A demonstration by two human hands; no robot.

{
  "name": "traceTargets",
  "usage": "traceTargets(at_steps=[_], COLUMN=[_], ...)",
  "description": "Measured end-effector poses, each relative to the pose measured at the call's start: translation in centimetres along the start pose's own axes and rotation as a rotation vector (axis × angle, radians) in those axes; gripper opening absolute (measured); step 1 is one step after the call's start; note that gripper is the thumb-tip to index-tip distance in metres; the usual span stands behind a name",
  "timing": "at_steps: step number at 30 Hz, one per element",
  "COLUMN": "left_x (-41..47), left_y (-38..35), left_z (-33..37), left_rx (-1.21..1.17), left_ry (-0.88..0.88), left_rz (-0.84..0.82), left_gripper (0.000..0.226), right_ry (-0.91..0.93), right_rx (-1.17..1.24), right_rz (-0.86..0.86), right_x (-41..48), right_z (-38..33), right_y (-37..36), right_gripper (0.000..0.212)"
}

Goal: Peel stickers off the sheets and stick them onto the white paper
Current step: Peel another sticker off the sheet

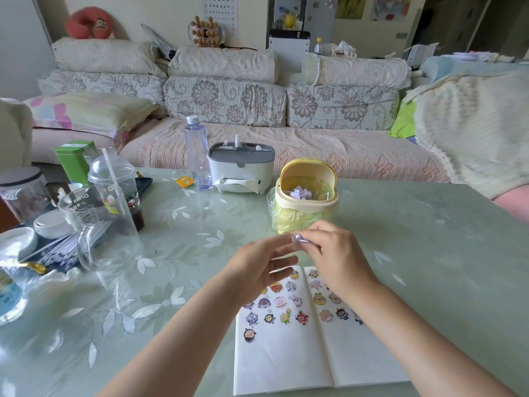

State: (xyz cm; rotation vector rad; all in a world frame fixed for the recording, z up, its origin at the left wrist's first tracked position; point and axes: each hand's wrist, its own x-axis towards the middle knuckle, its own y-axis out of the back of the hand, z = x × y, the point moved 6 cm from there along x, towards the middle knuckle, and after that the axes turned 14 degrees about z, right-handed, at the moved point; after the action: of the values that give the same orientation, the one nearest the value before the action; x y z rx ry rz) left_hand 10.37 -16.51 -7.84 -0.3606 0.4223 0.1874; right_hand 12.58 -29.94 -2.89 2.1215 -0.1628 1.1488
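The white paper [286, 365] lay on the tabletop [423, 230] nearest me, stickers [282, 301] across its far half. Above it my right hand [336, 255] pinched a purple sticker [297, 239], my left hand [257, 272] loose-fingered beside it, before the yellow bin [306, 193].

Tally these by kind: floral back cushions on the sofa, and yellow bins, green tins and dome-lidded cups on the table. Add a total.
Floral back cushions: 3
Yellow bins: 1
Green tins: 1
Dome-lidded cups: 1
Total: 6
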Motion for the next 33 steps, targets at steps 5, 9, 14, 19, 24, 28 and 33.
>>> traceTargets(at_steps=[5, 9, 14, 19, 24, 28, 33], left_x=[1.2, 3.8, 6.4, 7.2, 7.9, 8.2, 8.1], left_y=[0.6, -0.6, -1.9, -2.0, -1.4, -1.1, -1.3], left_z=[4.2, 7.5, 7.3, 7.2, 7.4, 7.4, 7.2], left_rx=[0.372, 0.749, 0.909, 0.993, 0.908, 0.833, 0.825], left_ry=[-0.485, -0.89, -1.089, -1.191, -1.201, -1.205, -1.203], left_rz=[0.287, 0.38, 0.293, 0.307, 0.306, 0.308, 0.302], left_gripper=[0.026, 0.037, 0.042, 0.038, 0.041, 0.042, 0.043], right_ry=[-0.203, -0.321, -0.239, -0.16, -0.21, -0.271, -0.363], right_rx=[0.016, -0.015, -0.081, -0.097, -0.271, -0.323, -0.355], right_rz=[0.124, 0.162, 0.17, -0.102, -0.503, -0.579, -0.762], right_x=[2.3, 5.9, 10.2, 10.9, 9.4, 9.3, 9.9], right_z=[2.0, 3.7, 5.8, 6.4, 5.7, 5.2, 4.6], right_y=[1.3, 1.9, 0.2, -4.4, -6.5, -5.4, -6.7], right_gripper=[0.01, 0.011, 0.013, 0.023, 0.038, 0.052, 0.046])
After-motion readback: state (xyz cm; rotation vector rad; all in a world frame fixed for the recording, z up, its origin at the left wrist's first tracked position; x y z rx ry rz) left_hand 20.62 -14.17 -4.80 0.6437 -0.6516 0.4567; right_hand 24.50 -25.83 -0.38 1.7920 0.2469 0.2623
